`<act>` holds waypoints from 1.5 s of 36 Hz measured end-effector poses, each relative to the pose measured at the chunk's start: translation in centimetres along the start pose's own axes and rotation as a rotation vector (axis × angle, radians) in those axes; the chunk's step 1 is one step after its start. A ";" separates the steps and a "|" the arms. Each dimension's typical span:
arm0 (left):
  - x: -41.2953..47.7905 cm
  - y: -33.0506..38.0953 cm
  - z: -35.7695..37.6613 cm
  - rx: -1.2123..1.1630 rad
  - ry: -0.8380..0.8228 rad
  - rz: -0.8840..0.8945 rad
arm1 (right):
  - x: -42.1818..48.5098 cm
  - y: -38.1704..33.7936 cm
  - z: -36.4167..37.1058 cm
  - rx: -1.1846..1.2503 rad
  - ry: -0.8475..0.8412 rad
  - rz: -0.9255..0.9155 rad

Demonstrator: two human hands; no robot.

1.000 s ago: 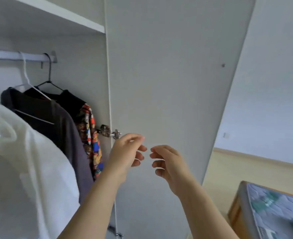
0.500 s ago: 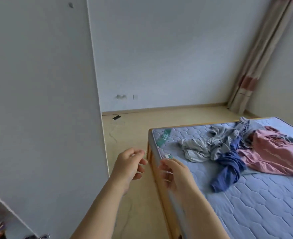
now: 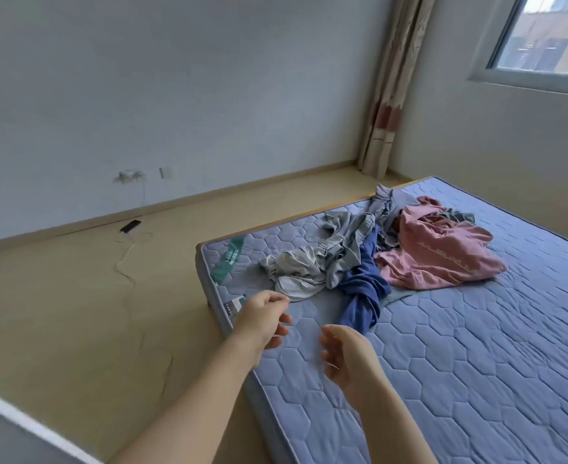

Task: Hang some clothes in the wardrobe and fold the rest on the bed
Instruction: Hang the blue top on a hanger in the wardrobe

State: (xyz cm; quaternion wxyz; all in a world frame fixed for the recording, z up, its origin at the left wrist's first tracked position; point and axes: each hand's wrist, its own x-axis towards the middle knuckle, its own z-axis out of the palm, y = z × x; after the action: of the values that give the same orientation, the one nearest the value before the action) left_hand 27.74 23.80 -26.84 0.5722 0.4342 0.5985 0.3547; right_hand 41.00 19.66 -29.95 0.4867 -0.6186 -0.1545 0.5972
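Both hands (image 3: 309, 339) hover empty above bed (image 3: 476, 363).

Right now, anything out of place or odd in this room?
Yes. A dark phone lies on the bare floor near the wall, its pale cable trailing loose across the walkway. On the mattress, the grey, blue and pink clothes sit crumpled in one heap, unfolded.
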 end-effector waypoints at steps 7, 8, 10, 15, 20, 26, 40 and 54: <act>11.0 -0.8 7.9 0.048 -0.023 -0.090 | 12.1 -3.3 -4.3 -0.079 0.092 0.084; 12.5 -1.4 9.0 0.065 -0.031 -0.113 | 13.8 -3.6 -5.0 -0.104 0.103 0.094; 15.6 -2.6 11.0 0.111 -0.053 -0.156 | 17.3 -4.0 -6.4 -0.163 0.129 0.108; 22.8 -6.4 15.3 0.227 -0.091 -0.214 | 24.9 -3.3 -10.1 -0.274 0.176 0.161; 28.0 -11.5 19.3 0.315 -0.128 -0.310 | 31.1 -0.4 -14.2 -0.306 0.230 0.280; 33.0 -18.7 22.0 0.467 -0.158 -0.405 | 36.0 3.2 -17.9 -0.246 0.284 0.387; 37.2 -23.3 25.4 0.494 -0.210 -0.383 | 40.0 5.8 -19.3 -0.144 0.324 0.441; 33.4 -11.6 24.0 0.318 -0.236 -0.315 | 32.4 -0.7 -15.8 -0.053 0.258 0.301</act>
State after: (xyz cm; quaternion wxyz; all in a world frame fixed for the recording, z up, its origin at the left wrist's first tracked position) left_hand 51.30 48.65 -52.31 0.6109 0.4583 0.6362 0.1095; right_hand 63.07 38.43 -51.37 0.3910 -0.7189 -0.0121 0.5746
